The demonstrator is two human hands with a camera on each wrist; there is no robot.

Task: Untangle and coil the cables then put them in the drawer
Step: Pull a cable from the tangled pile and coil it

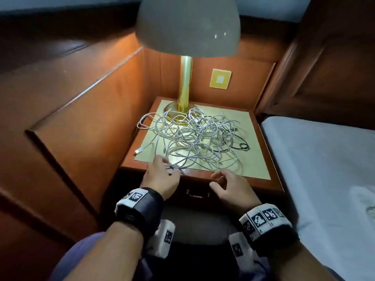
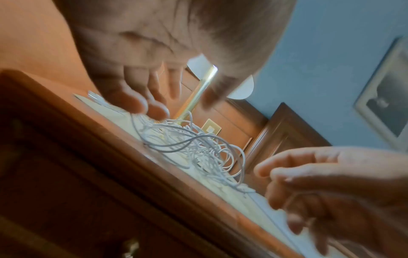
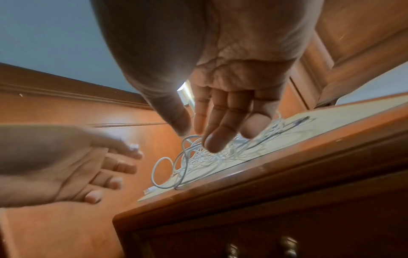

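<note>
A loose tangle of white cables (image 1: 194, 138), with one black cable (image 1: 241, 146) among them, lies on the nightstand top (image 1: 257, 171). A USB plug (image 1: 137, 152) sticks out at the left. My left hand (image 1: 168, 167) reaches over the front left of the pile; its fingertips (image 2: 141, 106) touch the nearest strands with the thumb held apart. My right hand (image 1: 218, 179) hovers at the front edge with fingers loosely bent, holding nothing. In the right wrist view its fingers (image 3: 218, 137) hang above the cables (image 3: 198, 157). The drawer (image 1: 194, 194) below is closed.
A brass lamp (image 1: 185, 88) with a grey shade stands at the back of the top, its base partly under the cables. Wooden panelling closes in the left and back. A bed with a white sheet (image 1: 324, 169) lies to the right.
</note>
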